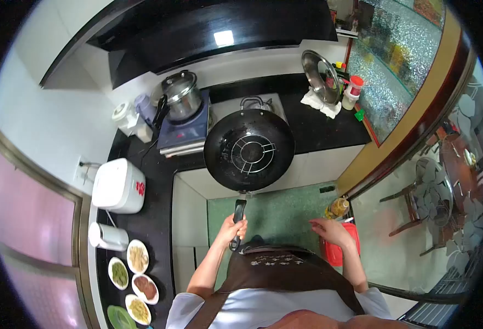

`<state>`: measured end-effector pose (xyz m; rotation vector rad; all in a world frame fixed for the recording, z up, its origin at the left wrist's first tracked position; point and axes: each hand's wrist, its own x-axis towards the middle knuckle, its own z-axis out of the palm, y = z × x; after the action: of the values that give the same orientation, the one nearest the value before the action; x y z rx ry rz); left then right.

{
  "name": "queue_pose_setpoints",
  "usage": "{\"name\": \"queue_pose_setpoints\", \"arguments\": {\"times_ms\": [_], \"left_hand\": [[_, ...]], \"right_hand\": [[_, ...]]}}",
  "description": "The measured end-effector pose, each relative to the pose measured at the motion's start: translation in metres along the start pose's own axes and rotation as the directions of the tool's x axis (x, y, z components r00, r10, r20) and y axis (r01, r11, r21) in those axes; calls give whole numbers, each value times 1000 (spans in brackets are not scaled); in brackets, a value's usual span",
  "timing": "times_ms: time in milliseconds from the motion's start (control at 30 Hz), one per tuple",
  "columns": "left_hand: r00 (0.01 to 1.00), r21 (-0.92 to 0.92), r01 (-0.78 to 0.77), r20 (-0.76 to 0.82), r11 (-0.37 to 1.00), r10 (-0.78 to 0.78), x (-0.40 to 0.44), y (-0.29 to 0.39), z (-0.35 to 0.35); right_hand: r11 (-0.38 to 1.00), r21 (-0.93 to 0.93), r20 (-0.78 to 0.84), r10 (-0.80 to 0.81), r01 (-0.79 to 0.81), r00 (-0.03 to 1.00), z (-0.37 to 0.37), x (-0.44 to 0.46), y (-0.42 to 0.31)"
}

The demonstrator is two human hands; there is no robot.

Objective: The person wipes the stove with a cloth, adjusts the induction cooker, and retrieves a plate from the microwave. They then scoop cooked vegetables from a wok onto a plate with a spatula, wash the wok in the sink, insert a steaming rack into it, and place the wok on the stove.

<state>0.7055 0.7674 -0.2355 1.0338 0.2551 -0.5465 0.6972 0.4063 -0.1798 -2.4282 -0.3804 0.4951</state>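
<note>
My left hand (233, 228) is wrapped round the black handle of a large dark wok (219, 145). Inside the wok lies a round wire rack (252, 157). The wok sits over the stove (277, 105) and reaches past the counter's front edge. To the right, my right hand (330, 231) hangs in the air, fingers loosely extended and holding nothing, above a red container (351, 241) on the floor side. A bottle (337, 208) of yellowish contents stands just beyond it.
Left of the wok, a steel pot (184, 104) rests on a blue cooker (184, 132). A glass lid (319, 77) leans at the back right, near a red-capped jar (353, 92). Several food plates (144, 289), a white kettle (110, 237) and a white appliance (118, 186) line the left counter.
</note>
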Motion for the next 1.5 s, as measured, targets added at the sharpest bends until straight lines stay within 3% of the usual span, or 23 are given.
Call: {"name": "queue_pose_setpoints", "arguments": {"times_ms": [133, 233, 433, 467, 567, 733, 833, 933, 1100, 1267, 1500], "left_hand": [[1000, 86, 18, 13, 996, -19, 63, 43, -13], [999, 70, 4, 52, 998, -8, 113, 64, -23], [997, 35, -14, 73, 999, 11, 212, 79, -29], [996, -8, -18, 86, 1000, 19, 227, 81, -28], [995, -7, -63, 76, 998, 63, 263, 91, -19], [998, 15, -67, 16, 998, 67, 310, 97, -13], [996, -27, -81, 32, 996, 82, 327, 97, -12], [997, -2, -76, 17, 997, 76, 340, 99, -12], [998, -11, -60, -12, 998, 60, 356, 101, -15], [999, -6, -43, 3, 999, 43, 360, 104, -12], [999, -162, 1, 40, 987, 6, 358, 104, -6]], "right_hand": [[992, 59, -35, 113, -110, 993, -14, 35, -2], [983, 82, 33, 164, -166, 986, -27, 66, 4], [983, -98, 64, 160, -153, 985, -84, 148, 28], [988, -135, -19, 68, -70, 997, -89, 163, 41], [991, -101, 21, 93, -90, 995, -127, 209, 37], [989, -124, 57, -79, 86, 995, -153, 271, 53], [995, -44, 118, -89, 95, 989, -159, 298, 59], [976, -148, 157, -138, 161, 978, -166, 318, 57], [969, -122, 199, -188, 215, 962, -168, 345, 54], [940, -123, 255, -281, 320, 925, -171, 374, 31], [851, -126, 246, -471, 510, 847, -143, 445, -26]]}}
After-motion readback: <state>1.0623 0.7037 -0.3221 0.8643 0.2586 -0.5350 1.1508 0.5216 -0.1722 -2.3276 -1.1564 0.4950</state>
